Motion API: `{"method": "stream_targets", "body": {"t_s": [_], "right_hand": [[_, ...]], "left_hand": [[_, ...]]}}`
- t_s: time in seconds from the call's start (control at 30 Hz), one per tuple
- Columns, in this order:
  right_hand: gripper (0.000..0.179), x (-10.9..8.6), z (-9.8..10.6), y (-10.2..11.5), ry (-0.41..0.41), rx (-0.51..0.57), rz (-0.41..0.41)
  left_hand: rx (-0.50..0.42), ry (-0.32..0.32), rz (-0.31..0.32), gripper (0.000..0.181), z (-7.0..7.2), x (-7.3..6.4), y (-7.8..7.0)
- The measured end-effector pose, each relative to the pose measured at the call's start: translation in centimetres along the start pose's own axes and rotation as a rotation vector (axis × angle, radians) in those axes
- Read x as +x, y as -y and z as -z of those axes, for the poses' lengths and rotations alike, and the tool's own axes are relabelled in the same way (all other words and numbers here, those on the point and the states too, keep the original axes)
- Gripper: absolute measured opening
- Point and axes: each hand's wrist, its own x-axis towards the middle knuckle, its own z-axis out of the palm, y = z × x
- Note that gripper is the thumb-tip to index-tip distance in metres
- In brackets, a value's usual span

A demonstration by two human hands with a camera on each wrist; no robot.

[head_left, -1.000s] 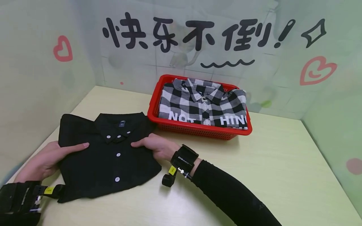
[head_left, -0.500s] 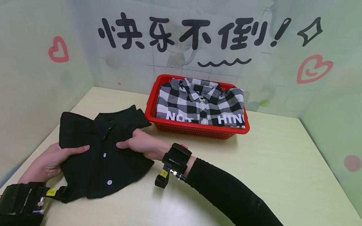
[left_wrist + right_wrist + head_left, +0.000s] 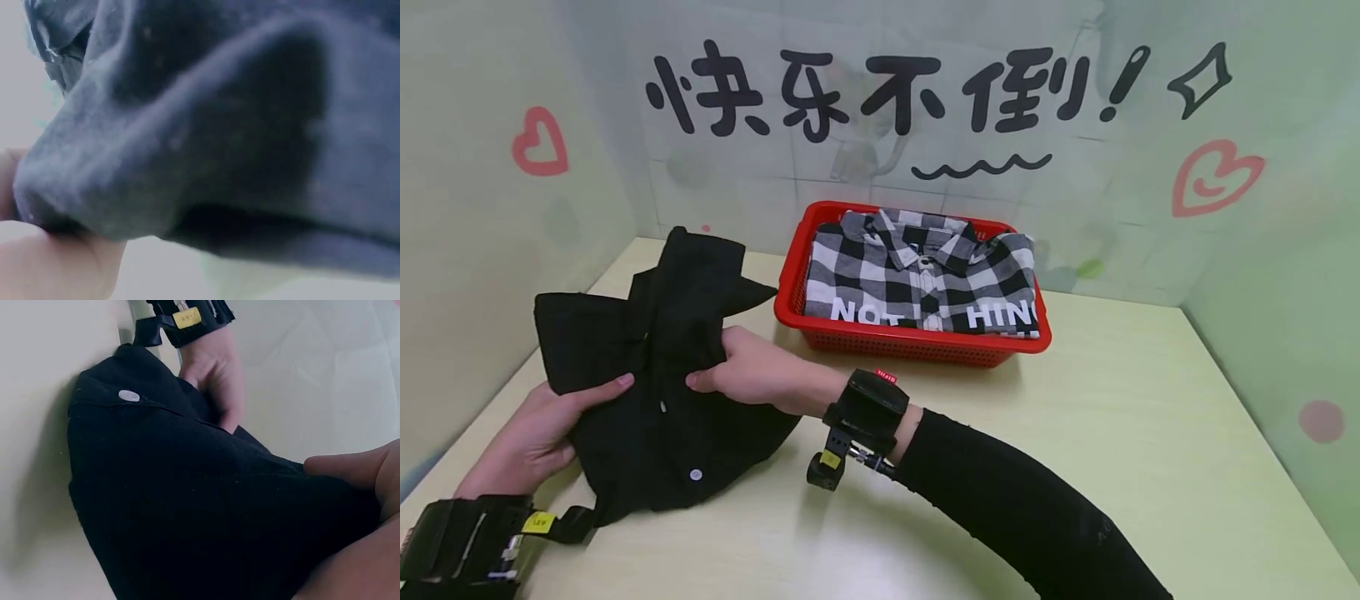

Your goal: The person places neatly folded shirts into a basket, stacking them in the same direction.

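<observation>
A black button-up shirt (image 3: 662,350) is bunched between my two hands at the left of the head view, its middle creased upright and a white button showing low down. My left hand (image 3: 546,433) grips its left side, thumb on top and fingers hidden beneath the cloth. With the thumb over the front, my right hand (image 3: 760,371) holds the right side. In the right wrist view the dark cloth (image 3: 181,469) drapes between both hands. Cloth fills most of the left wrist view, with fingertips (image 3: 56,262) at its lower left edge.
Behind and to the right stands a red plastic basket (image 3: 917,343) with a folded black-and-white checked shirt (image 3: 925,275) in it. A pale table (image 3: 1112,417) runs underneath, enclosed by printed walls (image 3: 512,233) at the back and both sides.
My right hand has moved left, bringing the shirt's right side inward. The flat front has creased and folded together, the collar area has risen, and fewer buttons show. My left hand keeps its grip.
</observation>
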Motion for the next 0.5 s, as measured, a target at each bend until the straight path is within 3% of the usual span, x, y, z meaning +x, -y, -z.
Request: {"method": "stream_targets", "body": {"t_s": [0.2, 0.5], "right_hand": [[0.028, -0.7, 1.5, 0.2, -0.018, -0.010, -0.021], [0.032, -1.2, 2.6, 0.2, -0.051, -0.001, -0.016]], "left_hand": [[-0.035, -0.019, -0.052, 0.022, -0.4, -0.1, 0.3], [-0.158, 0.015, -0.159, 0.029, -1.3, 0.0, 0.8]]}}
